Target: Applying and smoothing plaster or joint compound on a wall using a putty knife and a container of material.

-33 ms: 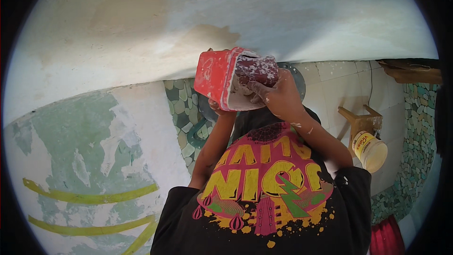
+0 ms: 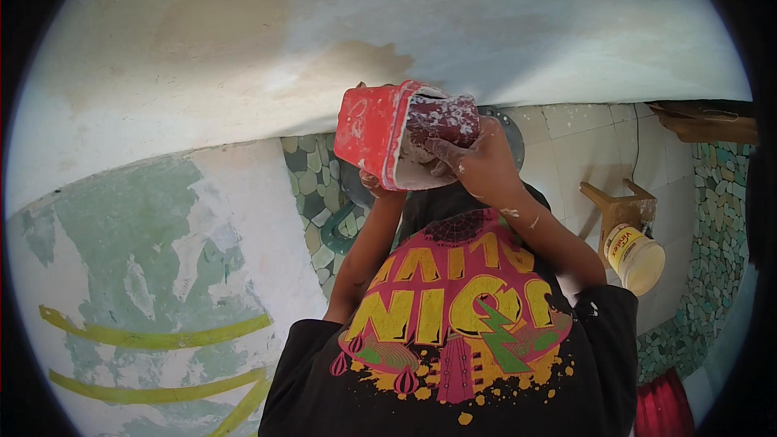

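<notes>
My left hand (image 2: 375, 184) grips a red square plastic tub (image 2: 366, 125) from below and behind, with its fingers partly hidden. The tub is tilted, its mouth facing right, and whitish paste coats its rim and inside. In my right hand (image 2: 486, 163) is a dark red, flat-looking spreader (image 2: 443, 120) smeared with white paste. The spreader reaches into the tub's mouth, where its far end is hidden. Paste spots mark my right fingers and forearm.
A wall (image 2: 486, 32) with patchy coating rises close in front. Behind the tub is a dark round thing (image 2: 511, 133), partly hidden. To the right, a yellowish bucket (image 2: 637, 260) stands by a small wooden stool (image 2: 619, 209). Tiles and green stone cover the floor.
Almost nothing differs; the tub and my hands have shifted very slightly.
</notes>
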### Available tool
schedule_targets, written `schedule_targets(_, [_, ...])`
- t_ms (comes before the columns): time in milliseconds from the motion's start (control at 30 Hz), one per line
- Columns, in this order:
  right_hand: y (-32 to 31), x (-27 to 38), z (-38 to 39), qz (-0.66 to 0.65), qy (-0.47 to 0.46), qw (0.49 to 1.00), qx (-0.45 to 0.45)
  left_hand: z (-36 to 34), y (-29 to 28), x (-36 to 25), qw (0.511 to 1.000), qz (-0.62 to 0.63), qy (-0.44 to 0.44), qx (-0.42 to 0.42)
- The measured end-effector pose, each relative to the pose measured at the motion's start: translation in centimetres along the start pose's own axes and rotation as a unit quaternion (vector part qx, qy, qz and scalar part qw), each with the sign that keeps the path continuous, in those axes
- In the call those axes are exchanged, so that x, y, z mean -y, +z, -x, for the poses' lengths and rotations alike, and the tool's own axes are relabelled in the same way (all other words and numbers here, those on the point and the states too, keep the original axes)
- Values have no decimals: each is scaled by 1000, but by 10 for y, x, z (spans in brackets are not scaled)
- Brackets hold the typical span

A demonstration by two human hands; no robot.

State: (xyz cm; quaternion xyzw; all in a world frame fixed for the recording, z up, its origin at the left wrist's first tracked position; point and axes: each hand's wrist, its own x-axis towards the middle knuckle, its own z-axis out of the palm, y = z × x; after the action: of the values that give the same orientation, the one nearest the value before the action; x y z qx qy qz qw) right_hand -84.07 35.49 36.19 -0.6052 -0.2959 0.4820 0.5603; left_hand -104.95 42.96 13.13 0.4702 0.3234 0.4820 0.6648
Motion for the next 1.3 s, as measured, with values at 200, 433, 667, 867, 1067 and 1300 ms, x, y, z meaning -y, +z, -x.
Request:
schedule_targets(200, [-5, -15, -1, -145, 58, 987, 23, 5, -2, 3, 988, -153, 8, -15])
schedule_targets(433, [-23, -38, 0, -204, 68, 976, 35, -8, 0, -19, 990, 114, 23, 84])
schedule_targets(667, [-41, -52, 3, -442, 70, 891, 76, -11, 31, -64, 922, 367, 62, 108])
schedule_targets(867, [-39, -47, -5, -530, 68, 845, 18, 2, 49, -73, 956, 269, 29, -118])
schedule_targets(1067, [-15, 20, -19, -216, -246, 939, -107, 11, 35, -79, 929, 328, 22, -169])
schedule_targets(1300, [7, 50, -60, 391, -586, 691, -162, 5, 28, -101, 931, 310, 5, -193])
